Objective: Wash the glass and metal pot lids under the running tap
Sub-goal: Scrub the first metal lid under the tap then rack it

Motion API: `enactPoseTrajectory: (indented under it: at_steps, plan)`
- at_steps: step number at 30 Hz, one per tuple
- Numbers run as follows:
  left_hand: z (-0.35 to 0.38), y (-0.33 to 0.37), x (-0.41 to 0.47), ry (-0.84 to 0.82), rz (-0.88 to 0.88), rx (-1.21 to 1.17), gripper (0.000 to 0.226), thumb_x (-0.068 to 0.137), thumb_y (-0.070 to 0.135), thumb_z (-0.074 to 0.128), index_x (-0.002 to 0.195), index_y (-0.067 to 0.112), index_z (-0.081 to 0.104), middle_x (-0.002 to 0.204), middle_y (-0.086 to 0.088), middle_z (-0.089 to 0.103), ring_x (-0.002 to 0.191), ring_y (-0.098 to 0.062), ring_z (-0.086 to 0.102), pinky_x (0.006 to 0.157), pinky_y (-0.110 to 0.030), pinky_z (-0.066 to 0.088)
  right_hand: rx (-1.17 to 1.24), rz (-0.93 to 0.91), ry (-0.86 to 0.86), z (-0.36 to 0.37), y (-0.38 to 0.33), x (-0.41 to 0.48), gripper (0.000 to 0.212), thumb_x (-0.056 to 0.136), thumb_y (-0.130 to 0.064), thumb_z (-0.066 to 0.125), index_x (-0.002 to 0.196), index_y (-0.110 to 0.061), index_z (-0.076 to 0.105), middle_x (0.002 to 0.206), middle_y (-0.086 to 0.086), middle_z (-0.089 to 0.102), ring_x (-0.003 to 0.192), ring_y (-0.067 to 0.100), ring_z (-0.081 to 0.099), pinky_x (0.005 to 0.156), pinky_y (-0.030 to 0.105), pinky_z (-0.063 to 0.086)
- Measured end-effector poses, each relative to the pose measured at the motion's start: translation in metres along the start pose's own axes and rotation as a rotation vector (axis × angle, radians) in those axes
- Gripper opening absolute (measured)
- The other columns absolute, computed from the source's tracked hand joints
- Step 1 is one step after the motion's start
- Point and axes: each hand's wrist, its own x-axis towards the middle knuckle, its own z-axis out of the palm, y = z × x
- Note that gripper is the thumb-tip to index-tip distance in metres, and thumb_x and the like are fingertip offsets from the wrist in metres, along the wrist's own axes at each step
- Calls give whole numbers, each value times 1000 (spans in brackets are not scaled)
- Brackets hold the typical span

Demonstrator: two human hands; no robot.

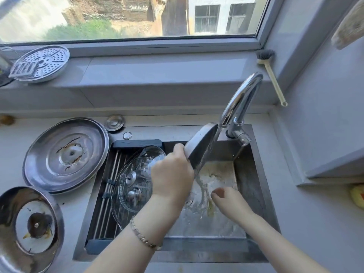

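My left hand (171, 174) grips a metal lid (201, 143) by its lower edge and holds it tilted on edge under the tap (241, 99). Water runs down the lid's face into the sink (254, 186). Lower in the basin, my right hand (229, 201) hangs in the falling water with its fingers loosely curled and nothing in it. Two glass lids (132, 186) lie overlapping on the roll-up rack (110, 174) across the sink's left half. On the counter to the left sit a large metal lid (66, 154) and a smaller worn metal lid (29, 227).
A perforated steamer plate (42, 63) with a small grater leans on the windowsill at left. At the sill's right end, a dish brush (270, 72) leans against the wall. A small round cap (114, 122) sits behind the sink. A yellow sponge (357, 195) lies at far right.
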Motion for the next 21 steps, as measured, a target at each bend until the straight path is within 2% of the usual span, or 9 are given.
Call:
enactPoseTrajectory:
  at_steps: [2,4,6,7,9,12,16,19,21]
  plan:
    - [4,7,-2,-16,78,116,6,57,8,55,56,13,56,34,-1,49,22,-19,45,35,-12,22,23,42,-23,7,0,1,40,92,-21,45,57,-2,51,56,19,46,52,20,41,54,27,27]
    - [4,10,-4,-10,94,184,12,48,2,57,55,12,56,34,0,48,23,-19,46,33,-11,23,55,61,-41,14,-2,4,37,91,-20,45,54,-13,44,53,8,40,52,18,36,56,28,21]
    - [-2,7,0,-17,30,143,14,60,-4,54,66,7,59,43,-5,54,35,-26,54,38,-17,23,86,52,-49,19,-5,8,24,93,-23,43,96,-12,64,95,12,63,87,23,59,71,28,37]
    - [-2,5,1,-54,-1,88,12,77,-2,49,78,6,58,54,-9,57,49,-31,57,43,-23,27,102,40,-16,19,-8,10,37,95,-25,41,126,-9,52,126,12,56,115,24,53,87,27,39]
    - [1,-3,3,-104,-189,-202,21,96,18,39,83,8,52,69,-5,53,68,-32,50,56,-32,31,166,-47,83,18,-16,12,53,98,-29,38,144,-8,26,151,8,29,138,20,29,108,26,24]
    - [8,-17,-5,-114,-429,-502,49,97,41,35,58,12,36,55,1,42,55,-19,40,51,-32,27,95,-72,209,17,-25,26,66,98,-38,33,149,-6,3,158,7,0,146,17,-1,115,28,-1]
    - [28,-24,-24,-106,-618,-672,51,97,45,28,56,14,24,53,-1,31,51,-17,30,50,-31,23,-91,33,322,16,-41,48,75,96,-49,24,147,-5,-9,156,11,-16,144,23,-17,114,39,-14]
    - [35,-25,-29,-102,-706,-744,52,96,45,27,56,13,25,53,-3,32,52,-17,30,51,-30,24,-247,-212,380,14,-57,54,68,93,-51,11,149,-14,-3,157,9,-11,145,21,-10,112,39,-17]
    - [37,-23,-28,-96,-738,-776,53,97,45,28,54,13,28,53,-3,34,53,-16,32,51,-31,26,-312,-393,357,14,-66,53,79,80,-55,0,149,-17,4,157,9,-5,146,20,-6,112,33,-16]
